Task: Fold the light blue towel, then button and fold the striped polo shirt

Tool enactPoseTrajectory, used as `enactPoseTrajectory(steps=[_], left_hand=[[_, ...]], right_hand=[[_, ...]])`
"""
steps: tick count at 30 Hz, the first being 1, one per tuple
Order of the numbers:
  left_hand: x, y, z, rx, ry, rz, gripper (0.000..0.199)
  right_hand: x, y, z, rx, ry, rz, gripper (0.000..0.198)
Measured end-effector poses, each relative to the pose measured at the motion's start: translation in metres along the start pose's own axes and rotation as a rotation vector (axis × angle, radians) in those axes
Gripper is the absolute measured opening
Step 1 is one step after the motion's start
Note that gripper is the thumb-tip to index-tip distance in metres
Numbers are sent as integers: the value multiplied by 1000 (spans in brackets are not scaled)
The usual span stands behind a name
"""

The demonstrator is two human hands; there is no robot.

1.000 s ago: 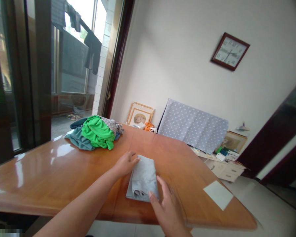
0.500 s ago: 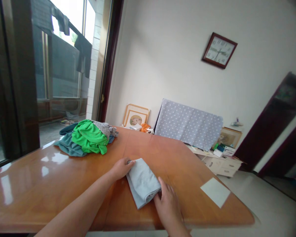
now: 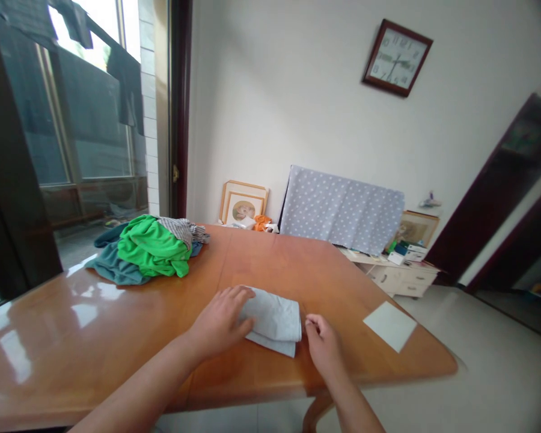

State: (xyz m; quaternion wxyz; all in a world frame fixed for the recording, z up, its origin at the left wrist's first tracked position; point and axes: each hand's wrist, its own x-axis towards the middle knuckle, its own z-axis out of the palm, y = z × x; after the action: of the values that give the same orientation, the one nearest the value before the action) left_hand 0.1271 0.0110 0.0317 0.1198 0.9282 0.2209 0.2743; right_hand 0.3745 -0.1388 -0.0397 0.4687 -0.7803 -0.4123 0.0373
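A folded light grey-blue cloth (image 3: 275, 316), perhaps a garment, lies flat on the wooden table (image 3: 379, 367) in front of me. My left hand (image 3: 225, 316) rests over its left end, fingers stretched out and thumb apart. Just beyond the right edge of the cloth is my right hand (image 3: 322, 343), with its fingers curled in. A narrow strip of table shows between those fingers and the cloth, and I see nothing in them. The cloth's left end is partly hidden under my left hand.
A heap of clothes with a bright green piece (image 3: 155, 246) lies at the table's left. A pale square sheet (image 3: 390, 325) is near the right edge. Behind stand a dotted cover (image 3: 342, 207), framed pictures (image 3: 243, 204) and a white cabinet (image 3: 401, 279).
The folded cloth has turned so that it lies more crosswise. My left hand has gone from pinching its corner to lying over its end. My right hand has let go and curled its fingers.
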Motion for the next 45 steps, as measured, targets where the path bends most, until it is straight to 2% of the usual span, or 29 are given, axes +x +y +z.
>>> enactPoseTrajectory(steps=[2, 4, 8, 13, 17, 22, 28, 30, 32, 35, 37, 39, 45], left_hand=[[4, 12, 8, 63, -85, 139, 55], [7, 17, 20, 120, -164, 204, 63], [12, 13, 39, 209, -224, 174, 66], [13, 5, 38, 214, -257, 157, 58], [13, -1, 30, 164, -247, 148, 54], [7, -6, 28, 169, -243, 176, 54], [-5, 0, 41, 251, -233, 199, 57], [-7, 1, 43, 260, -224, 196, 56], [-8, 0, 44, 252, -211, 200, 56], [-8, -1, 44, 237, -186, 214, 56], [-9, -1, 44, 231, -172, 218, 55], [-9, -1, 45, 230, -170, 219, 54], [-15, 0, 44, 208, -183, 220, 62]], right_hand=[[-7, -5, -1, 11, 7, -10, 31], [-13, -11, -4, -5, -5, -26, 25], [-25, -22, -9, -79, -120, -64, 13], [-36, -34, -13, -179, -182, -126, 10], [-37, -38, -11, -295, -150, -137, 16], [-35, -39, -5, -370, -108, -129, 10], [-32, -29, -3, -274, -124, -121, 3], [-32, -26, -5, -198, -101, -121, 9], [-34, -27, -7, -145, -15, -150, 14], [-39, -37, -11, -145, 80, -300, 20], [-44, -44, -12, -197, 35, -421, 22], [-48, -49, -11, -271, -39, -479, 20], [-51, -44, -10, -366, -123, -420, 20]])
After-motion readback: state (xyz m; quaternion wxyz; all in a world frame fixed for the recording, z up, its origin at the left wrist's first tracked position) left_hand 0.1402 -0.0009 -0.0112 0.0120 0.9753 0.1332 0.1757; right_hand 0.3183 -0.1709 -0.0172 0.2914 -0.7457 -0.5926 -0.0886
